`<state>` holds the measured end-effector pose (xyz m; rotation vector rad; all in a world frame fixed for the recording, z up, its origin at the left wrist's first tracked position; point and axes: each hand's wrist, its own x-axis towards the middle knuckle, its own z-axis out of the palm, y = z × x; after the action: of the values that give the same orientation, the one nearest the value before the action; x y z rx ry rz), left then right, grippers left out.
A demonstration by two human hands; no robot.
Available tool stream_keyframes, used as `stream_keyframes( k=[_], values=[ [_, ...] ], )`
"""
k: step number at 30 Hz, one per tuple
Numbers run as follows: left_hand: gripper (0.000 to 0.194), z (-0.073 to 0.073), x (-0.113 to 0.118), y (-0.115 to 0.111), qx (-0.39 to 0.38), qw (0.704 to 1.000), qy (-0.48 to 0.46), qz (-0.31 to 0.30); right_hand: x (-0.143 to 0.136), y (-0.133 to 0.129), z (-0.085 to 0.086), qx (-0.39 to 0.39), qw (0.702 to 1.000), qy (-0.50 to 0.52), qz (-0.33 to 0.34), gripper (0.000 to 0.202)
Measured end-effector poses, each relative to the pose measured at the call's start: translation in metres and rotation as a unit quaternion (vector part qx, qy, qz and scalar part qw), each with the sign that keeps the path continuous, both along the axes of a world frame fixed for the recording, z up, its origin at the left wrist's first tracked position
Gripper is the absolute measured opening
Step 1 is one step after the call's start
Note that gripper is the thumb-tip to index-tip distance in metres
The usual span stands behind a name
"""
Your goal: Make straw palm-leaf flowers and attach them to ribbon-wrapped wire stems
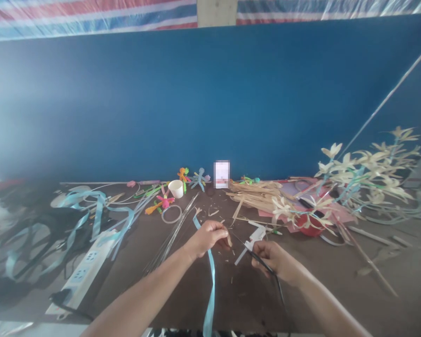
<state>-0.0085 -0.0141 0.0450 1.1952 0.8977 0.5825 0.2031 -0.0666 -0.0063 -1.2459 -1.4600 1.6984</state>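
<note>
My left hand (210, 236) is closed, thumb and fingertips pinching a small beige strip (229, 240) that looks like dried husk. My right hand (275, 260) is wrapped round a black corded tool (260, 262), which looks like a soldering iron. Its thin tip points up and left towards the beige strip; I cannot tell whether they touch. Just beyond my right hand lies a white glue gun (257, 235). A light blue ribbon (211, 276) runs under my left wrist towards the front edge. Small scraps are scattered on the brown table between the hands.
Thin wires (177, 224) and a white power strip (86, 269) lie left. At the back are a white cup (176, 188), pipe-cleaner figures (165, 200) and a pile of dried husks (254, 194). White husk flowers (368, 164) stand right, near a red bowl (309, 224).
</note>
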Motion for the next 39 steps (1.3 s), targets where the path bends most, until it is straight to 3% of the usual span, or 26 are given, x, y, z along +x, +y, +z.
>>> stream_keyframes(
  k=[6, 13, 22, 30, 39],
  values=[
    [0.014, 0.000, -0.001, -0.001, -0.006, 1.000, -0.012, 0.009, -0.003, -0.002, -0.005, -0.001, 1.000, 0.028, -0.008, 0.024],
    [0.008, -0.015, 0.001, -0.009, -0.053, 0.988, -0.052, 0.134, -0.012, -0.006, -0.002, 0.009, 0.998, 0.009, -0.060, 0.027],
    [0.017, -0.030, 0.009, -0.024, -0.101, 0.961, -0.136, 0.220, -0.022, -0.013, -0.008, 0.001, 0.997, 0.009, -0.078, 0.029],
    [0.016, -0.028, 0.010, -0.029, -0.100, 0.967, -0.124, 0.201, -0.023, -0.017, -0.016, -0.011, 0.997, 0.030, -0.075, 0.029],
    [0.018, -0.030, 0.011, -0.031, -0.112, 0.966, -0.131, 0.192, -0.025, -0.020, -0.012, -0.017, 0.996, 0.033, -0.083, 0.031]
  ],
)
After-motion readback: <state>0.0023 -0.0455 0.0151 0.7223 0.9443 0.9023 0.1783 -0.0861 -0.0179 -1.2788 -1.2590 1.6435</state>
